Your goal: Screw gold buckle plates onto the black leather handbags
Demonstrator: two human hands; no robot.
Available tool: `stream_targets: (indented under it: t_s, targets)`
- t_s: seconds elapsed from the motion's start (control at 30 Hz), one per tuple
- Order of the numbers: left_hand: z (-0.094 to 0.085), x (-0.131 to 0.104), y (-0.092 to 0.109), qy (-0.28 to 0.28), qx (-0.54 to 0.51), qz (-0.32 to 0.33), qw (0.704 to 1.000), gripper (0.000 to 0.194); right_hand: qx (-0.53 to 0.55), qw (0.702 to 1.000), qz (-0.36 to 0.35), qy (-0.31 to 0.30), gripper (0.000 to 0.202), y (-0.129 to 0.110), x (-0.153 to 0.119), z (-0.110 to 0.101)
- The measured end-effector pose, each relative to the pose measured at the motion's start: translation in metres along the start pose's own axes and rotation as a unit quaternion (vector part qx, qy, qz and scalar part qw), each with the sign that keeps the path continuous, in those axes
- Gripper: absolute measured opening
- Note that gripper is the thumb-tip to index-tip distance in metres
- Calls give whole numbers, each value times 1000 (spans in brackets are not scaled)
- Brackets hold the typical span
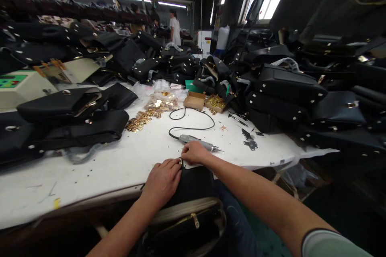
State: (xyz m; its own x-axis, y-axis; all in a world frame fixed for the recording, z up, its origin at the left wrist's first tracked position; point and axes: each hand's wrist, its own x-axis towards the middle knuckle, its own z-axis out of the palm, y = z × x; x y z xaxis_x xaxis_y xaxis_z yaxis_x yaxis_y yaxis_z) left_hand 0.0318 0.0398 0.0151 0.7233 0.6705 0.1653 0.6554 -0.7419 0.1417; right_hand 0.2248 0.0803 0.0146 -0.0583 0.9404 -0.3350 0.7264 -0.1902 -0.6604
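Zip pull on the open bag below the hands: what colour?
The zip pull is gold-coloured, best seen in the head view.

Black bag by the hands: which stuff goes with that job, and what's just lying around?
Probably for the job:
- black bag
- small metal fitting
- grey power tool
- gold-coloured pieces

Seemingly just lying around:
- yellow scrap
- clear plastic, lower right

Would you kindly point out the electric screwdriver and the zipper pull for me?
Electric screwdriver [206,145]: head view, on its grey body.
Zipper pull [196,221]: head view, on its gold tab.
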Motion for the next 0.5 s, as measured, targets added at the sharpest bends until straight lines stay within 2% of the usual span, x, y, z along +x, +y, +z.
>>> stream_targets:
  t_s: [0.13, 0.3, 0.4, 0.5]
  targets:
    - [-3, 2, 2, -9, -4, -7, 1000, 25, -24, 1000, 18, -1, 9, -4, 5, 3]
    - [-6, 4, 3, -11, -2, -14, 1000, 25, -68, 995, 21, 66, 15, -16, -5, 6]
    - [3, 1, -2, 22, 1, -8, 1000, 28, -48, 995, -21, 86, 15, -13, -16, 5]
    - [17, -2, -12, 61, 7, 7, 998, 30, 28, 990, -82, 113, 19, -2, -25, -4]
